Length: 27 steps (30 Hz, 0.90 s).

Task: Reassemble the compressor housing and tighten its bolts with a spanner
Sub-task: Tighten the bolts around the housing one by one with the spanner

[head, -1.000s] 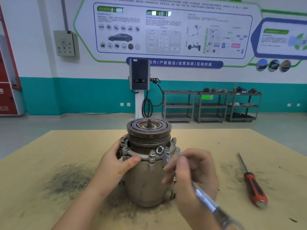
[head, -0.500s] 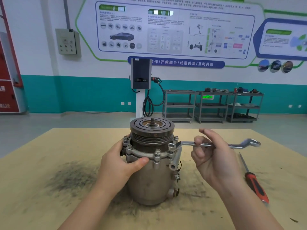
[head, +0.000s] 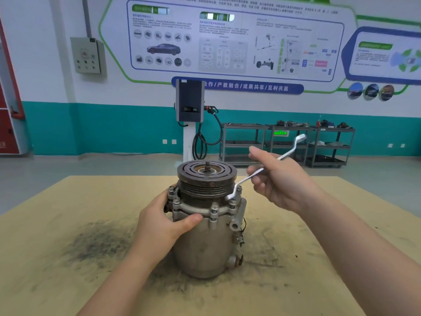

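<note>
The compressor [head: 205,224] stands upright at the middle of the desk [head: 68,281], pulley end up, on a dark patch of grime. Its flange carries a ring of bolts [head: 214,206], all seated as far as can be seen.

Your left hand [head: 164,222] grips the flange on its left side, thumb pressed across the front, fingers wrapped behind. Your right hand [head: 280,181] pinches the spanner [head: 262,171] at mid-shaft between thumb and fingers. The spanner's lower ring sits at a bolt on the right of the flange; whether it is fully over the head cannot be told. The shaft rises steeply toward the far-right corner.

Risks, as judged:
- With the shaft angled up like this, the ring may ride on the bolt's corners and slip off under load, rounding the head.
- A mid-shaft pinch gives weak leverage and little control; a slip could throw your knuckles against the pulley.
- The compressor is held by one hand only, on a gritty surface; torque could turn or tip it.
</note>
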{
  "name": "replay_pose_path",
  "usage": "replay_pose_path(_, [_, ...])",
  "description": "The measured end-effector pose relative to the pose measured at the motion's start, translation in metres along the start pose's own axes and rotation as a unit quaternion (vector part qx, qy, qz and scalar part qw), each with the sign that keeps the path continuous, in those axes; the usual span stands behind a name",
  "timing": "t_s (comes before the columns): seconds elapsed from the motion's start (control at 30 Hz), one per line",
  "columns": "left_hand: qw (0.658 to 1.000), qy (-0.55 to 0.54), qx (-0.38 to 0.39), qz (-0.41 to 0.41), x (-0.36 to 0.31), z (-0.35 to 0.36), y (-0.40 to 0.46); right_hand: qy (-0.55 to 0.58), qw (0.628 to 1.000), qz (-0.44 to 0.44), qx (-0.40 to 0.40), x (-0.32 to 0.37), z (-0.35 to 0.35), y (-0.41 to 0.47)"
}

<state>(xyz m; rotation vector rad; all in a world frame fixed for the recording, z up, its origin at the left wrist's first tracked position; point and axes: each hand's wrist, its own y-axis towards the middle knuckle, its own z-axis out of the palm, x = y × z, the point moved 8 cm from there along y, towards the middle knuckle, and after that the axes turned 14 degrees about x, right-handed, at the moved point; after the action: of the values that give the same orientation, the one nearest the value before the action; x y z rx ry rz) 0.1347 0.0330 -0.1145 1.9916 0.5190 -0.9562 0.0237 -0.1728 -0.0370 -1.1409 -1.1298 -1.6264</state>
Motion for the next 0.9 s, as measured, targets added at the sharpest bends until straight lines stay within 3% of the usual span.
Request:
replay_pose_path(0.1, [1.0,-0.001,0.003,0.006,-0.001,0.001,0.0,0.004,0.999,-0.054,-0.001,-0.007,0.002,-0.009])
replay_pose_path(0.3, [1.0,-0.007,0.006,0.009,0.0,0.001,0.001,0.158,0.98,-0.122,0.001,-0.025,-0.009,-0.034])
replay_pose_path(0.8, [1.0,-0.026,0.011,-0.001,0.001,0.002,-0.001,0.298,0.954,-0.037,-0.017,-0.04,-0.013,-0.02])
replay_pose_path(0.9, [1.0,-0.027,0.014,0.006,0.0,0.003,-0.001,0.278,0.96,-0.024,-0.015,-0.041,-0.013,-0.019])
